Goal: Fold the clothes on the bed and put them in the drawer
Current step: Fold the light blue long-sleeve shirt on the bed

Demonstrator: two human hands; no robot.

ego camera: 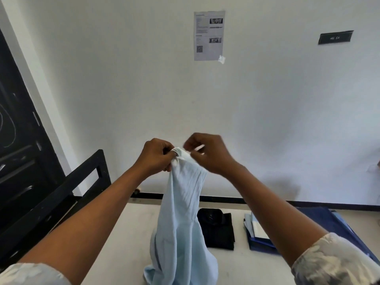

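Both hands are working high in front of the wall (267,120) in the head view, raised so that the pale blue garment (181,212) is hanging to its full length and its creases are dropping out before it is folded. The left hand (156,156) is gripping the bunched top edge of the garment, fingers curled tight round the fabric and carrying its weight. The right hand (207,153) is sitting just beside it at the same edge with fingers curled, but it is blurred, so I cannot tell whether it is pinching the cloth or only brushing it. It is probably searching for a second corner or a shoulder seam.

The garment's lower end is pooling on the bed (123,243), so it is only partly lifted. Behind it, a folded black garment (216,229) and a folded blue stack (257,231) are lying side by side on the bed, which suggests they are finished and waiting to be carried off. A navy cloth (329,223) is spreading out to their right. The black bed frame (82,182) is running along the left. No drawer is showing in this view.
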